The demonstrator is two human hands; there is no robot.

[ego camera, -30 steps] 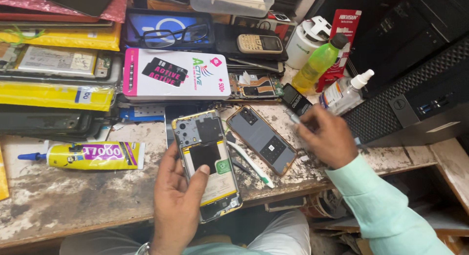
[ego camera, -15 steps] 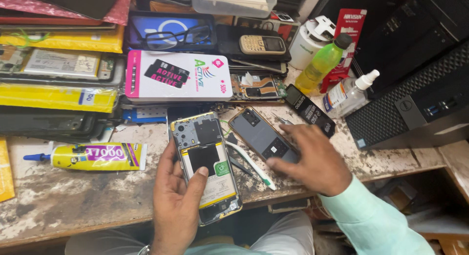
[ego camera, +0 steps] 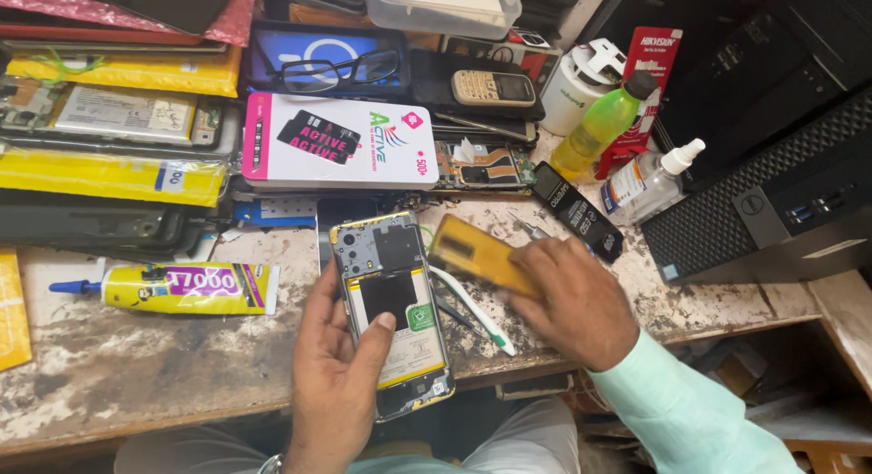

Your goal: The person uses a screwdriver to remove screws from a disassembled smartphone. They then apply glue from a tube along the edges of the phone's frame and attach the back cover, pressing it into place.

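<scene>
The left hand (ego camera: 336, 383) grips the opened, coverless smartphone (ego camera: 392, 311), long axis away from the body; just right, the right hand (ego camera: 572, 297) seemingly pinches a gold back cover (ego camera: 477, 254).

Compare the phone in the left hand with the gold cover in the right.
The phone lies face down with its back off, insides showing; the cover is a closed, plain gold panel. The left hand holds the phone lengthwise toward the person; the right hand holds the cover tilted. Both are phone-shaped.
</scene>
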